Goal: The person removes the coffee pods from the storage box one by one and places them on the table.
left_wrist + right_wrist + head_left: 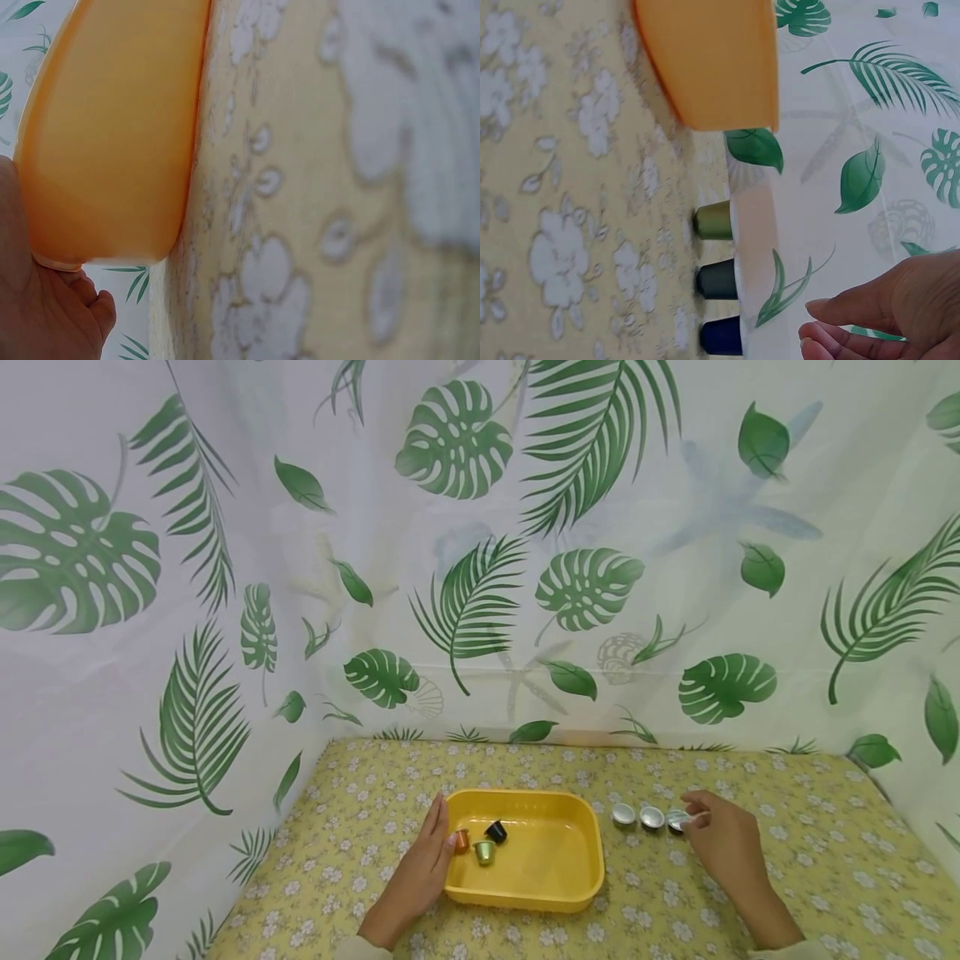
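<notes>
My left hand [422, 870] grips the left rim of a yellow plastic tray [551, 900], its fingers along the outer side and its thumb at the rim. Inside the tray, near that hand, lie an orange coffee capsule [461, 841], a black capsule [496, 832] and a light green capsule [484, 852]. To the tray's right stand a green capsule [714, 221], a dark green capsule [718, 280] and a blue capsule [721, 336], foil lids up. My right hand [726, 839] is over the rightmost one. In the right wrist view its thumb and fingers are slightly apart, nothing between them.
A yellow flowered cloth [330, 827] covers the table. White sheets [517, 693] printed with green leaves hang behind the table and at its left side.
</notes>
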Motion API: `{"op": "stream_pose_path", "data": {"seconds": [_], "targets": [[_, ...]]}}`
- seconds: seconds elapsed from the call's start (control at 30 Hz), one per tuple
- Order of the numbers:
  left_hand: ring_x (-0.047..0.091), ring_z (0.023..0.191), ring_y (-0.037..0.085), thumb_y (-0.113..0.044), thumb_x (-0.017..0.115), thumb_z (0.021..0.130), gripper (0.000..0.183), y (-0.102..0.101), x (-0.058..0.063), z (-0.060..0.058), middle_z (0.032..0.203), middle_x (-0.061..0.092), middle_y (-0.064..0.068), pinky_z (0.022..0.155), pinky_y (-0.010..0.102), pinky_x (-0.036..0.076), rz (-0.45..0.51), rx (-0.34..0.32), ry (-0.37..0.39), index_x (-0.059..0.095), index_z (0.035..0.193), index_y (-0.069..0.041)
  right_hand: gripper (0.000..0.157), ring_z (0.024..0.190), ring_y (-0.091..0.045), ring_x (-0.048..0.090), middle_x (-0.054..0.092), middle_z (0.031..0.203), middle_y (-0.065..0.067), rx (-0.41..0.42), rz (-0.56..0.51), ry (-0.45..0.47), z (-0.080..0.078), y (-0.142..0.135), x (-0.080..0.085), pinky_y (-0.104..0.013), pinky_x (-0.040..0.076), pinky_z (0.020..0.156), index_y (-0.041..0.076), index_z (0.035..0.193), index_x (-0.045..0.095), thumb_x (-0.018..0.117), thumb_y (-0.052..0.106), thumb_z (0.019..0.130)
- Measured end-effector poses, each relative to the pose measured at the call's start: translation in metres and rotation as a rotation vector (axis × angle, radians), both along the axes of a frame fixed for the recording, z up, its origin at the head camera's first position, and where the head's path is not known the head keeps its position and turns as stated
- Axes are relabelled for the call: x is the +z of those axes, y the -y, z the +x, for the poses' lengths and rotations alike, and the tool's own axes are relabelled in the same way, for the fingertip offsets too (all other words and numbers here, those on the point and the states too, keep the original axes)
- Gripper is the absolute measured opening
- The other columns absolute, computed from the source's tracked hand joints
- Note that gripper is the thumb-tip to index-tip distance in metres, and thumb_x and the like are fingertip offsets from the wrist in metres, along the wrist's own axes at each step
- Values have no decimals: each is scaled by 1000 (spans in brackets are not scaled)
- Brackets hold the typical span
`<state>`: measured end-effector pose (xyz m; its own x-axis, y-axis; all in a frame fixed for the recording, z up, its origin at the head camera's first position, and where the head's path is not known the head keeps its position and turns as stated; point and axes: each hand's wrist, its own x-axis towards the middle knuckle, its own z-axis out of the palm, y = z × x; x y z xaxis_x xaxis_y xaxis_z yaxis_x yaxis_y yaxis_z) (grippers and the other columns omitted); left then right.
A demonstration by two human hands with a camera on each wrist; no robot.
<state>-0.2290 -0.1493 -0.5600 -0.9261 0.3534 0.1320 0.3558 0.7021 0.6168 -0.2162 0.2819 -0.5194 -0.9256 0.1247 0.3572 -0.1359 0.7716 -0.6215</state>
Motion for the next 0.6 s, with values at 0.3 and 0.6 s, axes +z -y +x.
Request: {"op": "stream_pose_path", "data": {"seconds": [0.3,0.6], "targets": [[7,155,25,-32,28,114,60,-1,1,0,168,-13,-2,121,50,24,4,0,6,0,162,-9,33,77,-29,70,74,97,-18,42,17,15,6,12,16,-37,55,54,-3,118,71,78,2,86],[8,155,26,-32,28,114,59,-1,2,1,168,-13,-3,121,51,24,12,5,9,0,162,-11,31,82,-28,70,75,102,-14,59,26,43,9,31,30,-32,51,51,2,120,72,76,14,92]]}}
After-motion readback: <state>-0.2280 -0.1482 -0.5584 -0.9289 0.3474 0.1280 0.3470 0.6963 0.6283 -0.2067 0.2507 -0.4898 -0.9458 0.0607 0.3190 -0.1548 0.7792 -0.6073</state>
